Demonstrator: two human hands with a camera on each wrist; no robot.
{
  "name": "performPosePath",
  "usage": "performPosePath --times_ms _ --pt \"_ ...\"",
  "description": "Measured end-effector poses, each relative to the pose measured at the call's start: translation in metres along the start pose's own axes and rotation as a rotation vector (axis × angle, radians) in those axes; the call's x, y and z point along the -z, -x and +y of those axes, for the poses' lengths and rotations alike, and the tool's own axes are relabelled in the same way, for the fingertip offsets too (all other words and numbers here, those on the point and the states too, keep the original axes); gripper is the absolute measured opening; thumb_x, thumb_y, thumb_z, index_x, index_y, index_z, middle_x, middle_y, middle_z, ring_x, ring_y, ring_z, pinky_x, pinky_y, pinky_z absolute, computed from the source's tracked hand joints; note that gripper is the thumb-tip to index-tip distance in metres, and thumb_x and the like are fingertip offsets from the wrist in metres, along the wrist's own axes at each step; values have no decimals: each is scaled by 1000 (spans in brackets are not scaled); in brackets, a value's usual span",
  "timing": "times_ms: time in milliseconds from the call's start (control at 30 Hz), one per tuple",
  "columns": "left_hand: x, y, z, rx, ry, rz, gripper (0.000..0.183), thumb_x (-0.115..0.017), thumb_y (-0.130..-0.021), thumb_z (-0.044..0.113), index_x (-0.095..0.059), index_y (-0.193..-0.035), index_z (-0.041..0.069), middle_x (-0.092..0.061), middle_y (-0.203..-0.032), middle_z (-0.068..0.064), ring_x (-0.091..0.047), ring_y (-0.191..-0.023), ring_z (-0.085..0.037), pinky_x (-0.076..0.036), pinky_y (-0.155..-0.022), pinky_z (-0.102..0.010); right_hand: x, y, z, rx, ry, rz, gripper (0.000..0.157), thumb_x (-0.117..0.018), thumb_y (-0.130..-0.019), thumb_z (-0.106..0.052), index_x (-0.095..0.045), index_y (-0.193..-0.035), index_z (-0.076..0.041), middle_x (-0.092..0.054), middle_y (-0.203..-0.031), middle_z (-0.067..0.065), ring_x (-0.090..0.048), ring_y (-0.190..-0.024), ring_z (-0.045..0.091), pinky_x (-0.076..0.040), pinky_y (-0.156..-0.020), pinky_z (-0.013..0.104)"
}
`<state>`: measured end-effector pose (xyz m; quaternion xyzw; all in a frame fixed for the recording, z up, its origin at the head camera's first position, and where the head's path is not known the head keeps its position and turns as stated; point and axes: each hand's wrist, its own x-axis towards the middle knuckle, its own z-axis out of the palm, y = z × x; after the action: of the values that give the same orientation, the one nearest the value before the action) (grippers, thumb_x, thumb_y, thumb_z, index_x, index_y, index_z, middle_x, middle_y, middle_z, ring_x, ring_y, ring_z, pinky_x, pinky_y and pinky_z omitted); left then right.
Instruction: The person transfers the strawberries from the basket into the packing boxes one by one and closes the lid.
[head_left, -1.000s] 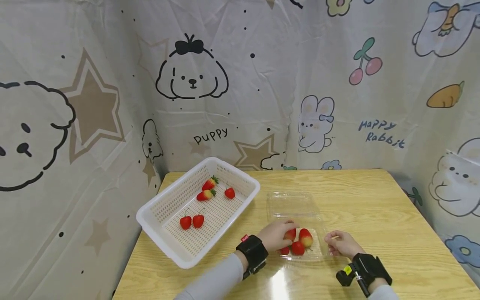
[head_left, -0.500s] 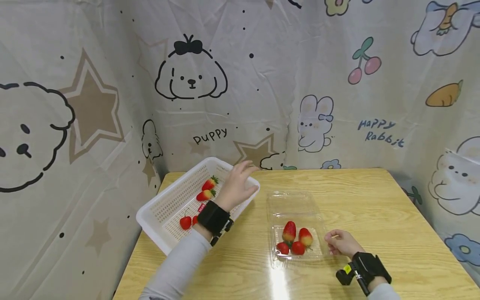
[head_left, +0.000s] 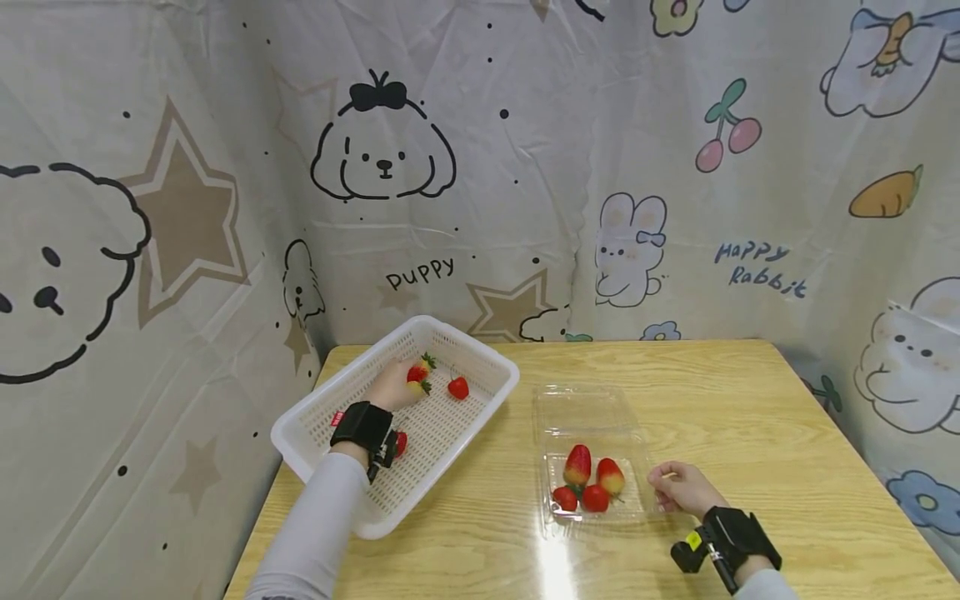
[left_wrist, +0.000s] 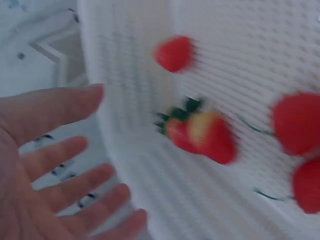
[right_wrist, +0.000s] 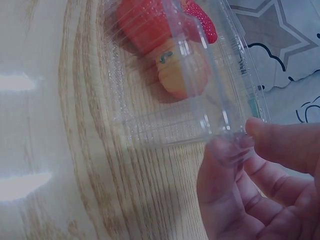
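You seem to be going for one of the two strawberries (left_wrist: 218, 141) lying close together in the far part of the white basket (head_left: 375, 526). For a clean pick, you want to be closing thumb and fingers around the sides of just one, pressing lightly and lifting it straight up, so you are not rolling its neighbour. Mind your wrist too: its black strap (head_left: 363, 426) is sitting over the near cherries (head_left: 402, 444), and that is where you could be knocking fruit. The lone cherry (head_left: 458, 388) is lying clear to the right.

Your left hand (head_left: 390, 387) is reaching in over the strawberries; the blurred wrist view is showing its fingers spread and loose, thumb well apart, gripping nothing. Whether a fingertip is brushing the fruit, I cannot tell.

Your right hand (head_left: 686, 487) is pinching the edge of the clear box (head_left: 581, 410) between thumb and forefinger. That box is lying lid-back on the counter (head_left: 720, 408), holding two more strawberries (head_left: 578, 465) and two cherries.
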<state>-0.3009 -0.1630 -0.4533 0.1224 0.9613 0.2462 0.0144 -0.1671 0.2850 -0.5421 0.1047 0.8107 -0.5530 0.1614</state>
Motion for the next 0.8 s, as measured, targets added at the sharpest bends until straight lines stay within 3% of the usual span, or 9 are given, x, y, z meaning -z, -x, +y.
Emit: performPosePath --times_ms 133,233,333,433,533,633,700,800 --pt "-11 2 -28 190 -66 -137 52 -74 -67 1 -55 -114 -9 -59 -109 -23 -55 -94 -33 -48 -77 -44 -1 0 1 -8 -6 11 15 -51 -92 -5 -50 -96 9 -51 -66 6 -53 -58 14 -51 -57 31" --pt "-31 -6 -65 314 -126 -196 34 -70 -70 2 -61 -102 -7 -61 -96 -20 -56 -82 -30 -49 -68 -41 -2 2 0 -9 -4 19 14 -51 -91 -5 -50 -95 9 -50 -65 5 -53 -58 14 -51 -56 31" --pt "-69 -26 -127 296 -170 -161 23 -71 -66 7 -63 -85 -5 -61 -83 -18 -54 -71 -27 -47 -60 -37 -2 2 0 0 1 18 15 -51 -91 -5 -50 -95 9 -50 -65 5 -53 -58 15 -51 -57 31" --pt "-105 -46 -180 236 -192 -130 30 -77 -57 9 -65 -81 -5 -62 -83 -21 -57 -71 -29 -49 -61 -36 -2 2 0 6 -6 18 15 -51 -91 -5 -50 -95 10 -50 -66 5 -53 -58 15 -51 -57 31" --pt "-136 -62 -217 227 -216 -108 35 -79 -55 9 -65 -84 -5 -63 -88 -23 -59 -76 -32 -50 -67 -39 -2 1 1 15 -9 15 15 -50 -91 -5 -49 -96 10 -50 -65 6 -53 -58 15 -51 -57 31" --pt "-168 -80 -252 275 -249 -134 34 -80 -56 9 -66 -85 -2 -64 -90 -20 -59 -79 -33 -50 -71 -41 -2 1 2 20 -10 12 15 -50 -91 -4 -49 -96 10 -50 -65 6 -53 -58 14 -51 -56 31" --pt "-194 -97 -285 284 -269 -121 34 -83 -49 13 -65 -77 2 -63 -81 -16 -58 -70 -29 -49 -62 -38 -1 1 3 21 -18 11 16 -50 -91 -4 -49 -96 11 -51 -65 6 -53 -58 14 -51 -56 30" --pt "-219 -108 -316 295 -286 -125 40 -85 -42 16 -64 -74 4 -62 -76 -12 -57 -67 -26 -48 -58 -36 -1 0 4 18 -25 8 16 -50 -91 -4 -49 -97 11 -51 -66 5 -53 -59 14 -51 -57 30"
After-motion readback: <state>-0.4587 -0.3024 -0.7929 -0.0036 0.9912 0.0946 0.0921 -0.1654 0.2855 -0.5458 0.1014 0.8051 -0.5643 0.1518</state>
